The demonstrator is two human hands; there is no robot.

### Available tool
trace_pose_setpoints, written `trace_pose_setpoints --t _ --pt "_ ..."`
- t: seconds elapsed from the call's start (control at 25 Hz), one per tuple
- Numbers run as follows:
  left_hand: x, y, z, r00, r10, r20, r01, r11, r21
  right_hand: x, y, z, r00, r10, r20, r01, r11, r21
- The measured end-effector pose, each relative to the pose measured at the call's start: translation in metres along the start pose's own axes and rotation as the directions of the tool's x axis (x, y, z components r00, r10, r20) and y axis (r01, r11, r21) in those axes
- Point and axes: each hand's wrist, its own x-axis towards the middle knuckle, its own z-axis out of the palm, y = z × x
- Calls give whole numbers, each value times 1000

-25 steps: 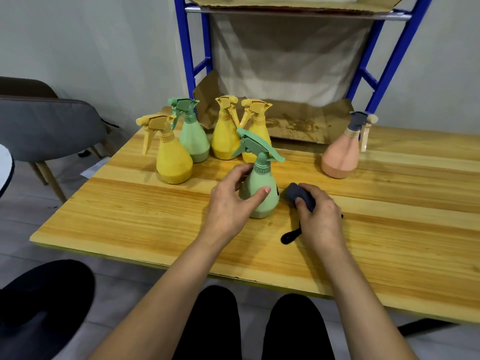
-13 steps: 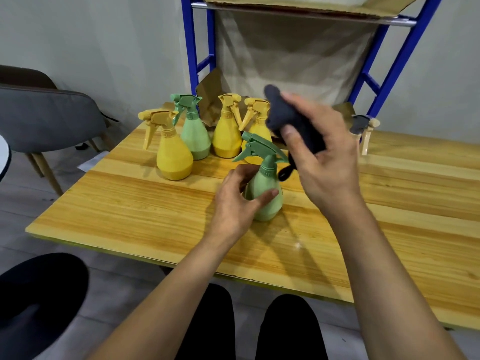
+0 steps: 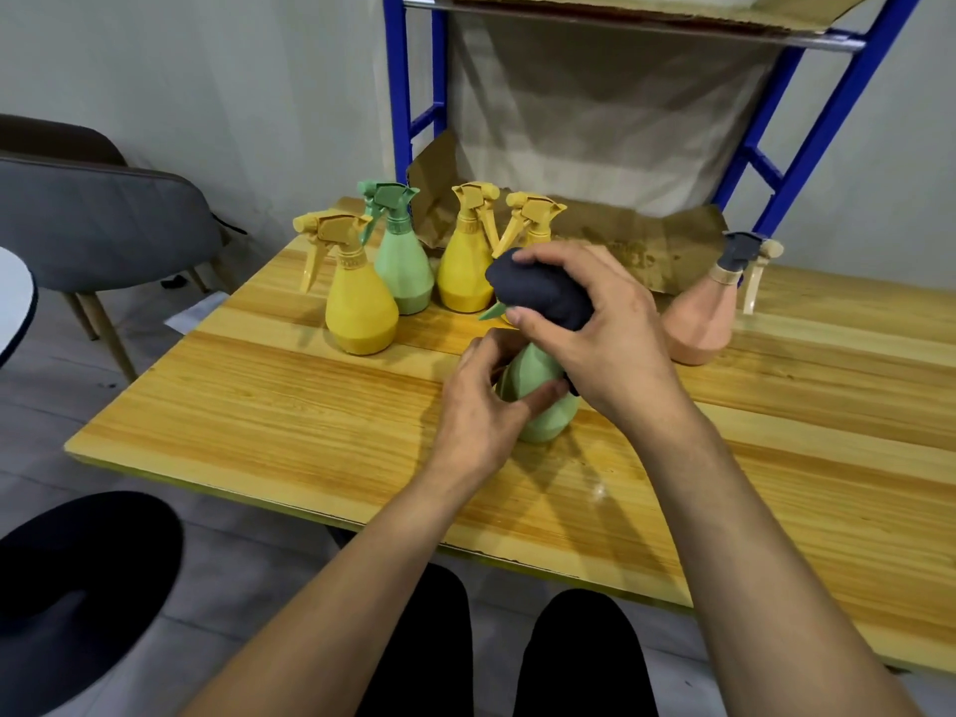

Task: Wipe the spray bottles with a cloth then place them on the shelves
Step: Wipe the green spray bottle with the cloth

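Back from table point(image 3: 269, 416) edge, left hand point(image 3: 481, 411) grips green bottle point(image 3: 551, 421), right hand point(image 3: 605, 344) clutches cloth point(image 3: 538, 292)

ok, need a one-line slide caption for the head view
Left hand grips a green bottle on the table; right hand presses a cloth over its sprayer.

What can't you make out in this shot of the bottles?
In the head view:
Spray head of the near green bottle: covered by the dark cloth and right hand.
Body of the rightmost yellow bottle: behind the cloth.
The upper shelf: cut off by the top edge.
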Motion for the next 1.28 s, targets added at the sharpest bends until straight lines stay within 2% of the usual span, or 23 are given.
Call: trace_pose_setpoints --t 0.12,0.44,0.6,0.68,0.8,1.0,1.08,1.16,1.28 --pt "1 -3 -1 1000 2 20 -2 1000 7 3 1 2 997 75 0 -75 996 -53" --pt "2 -5 -4 997 -7 77 10 1000 -29 6 0 3 998 39 -42 -43 995 -92" --pt "2 -10 -5 996 27 79 -20 997 -78 9 0 -3 955 232 -183 -188 955 228" --pt "3 -11 -8 993 29 118 -24 999 -42 12 1 -9 947 284 -148 -240 935 261" --pt "7 -10 -17 978 26 207 -31 999 24 8 -2 -11 968 242 67 -249 961 125" --pt "10 -3 -25 967 28 252 -44 997 56 3 -5 -2 983 176 -49 -180 979 -100" --pt "9 -1 -27 961 28 274 -48 997 68 -1 -6 1 977 189 -97 -201 970 -138" --pt "11 -1 -30 950 34 311 -65 994 91 -3 -4 -3 947 289 -138 -294 956 -17" --pt "20 6 -37 921 -24 388 -48 983 177 -2 7 -15 864 453 -221 -418 889 187"
